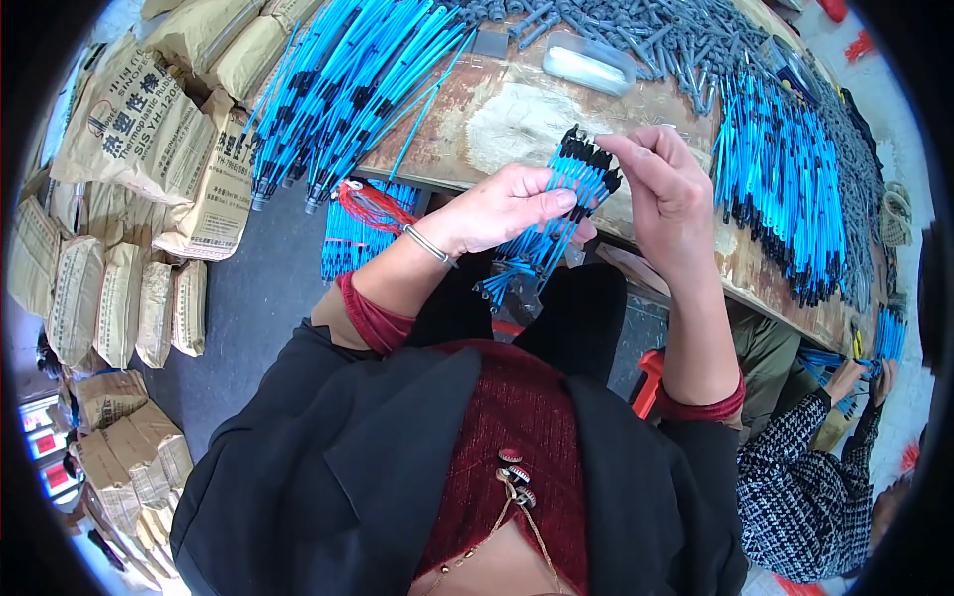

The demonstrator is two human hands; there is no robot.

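Note:
My left hand (507,207) is closed around a bundle of thin blue sticks (581,177) with black ends, held over my lap at the table's near edge. The black ends point up and away from me, and the lower ends of the bundle (517,273) stick out below the hand. At the black ends, my right hand (668,189) has thumb and forefinger pinched together. Whatever sits between those fingertips is too small or hidden to make out.
Blue sticks (363,79) overhang the worn wooden table (437,134) at left; more blue sticks (780,184) lie at right. Grey plastic parts (676,35) pile up behind a clear box (588,66). Paper sacks (129,129) stand left. A co-worker's hands (850,379) work at far right.

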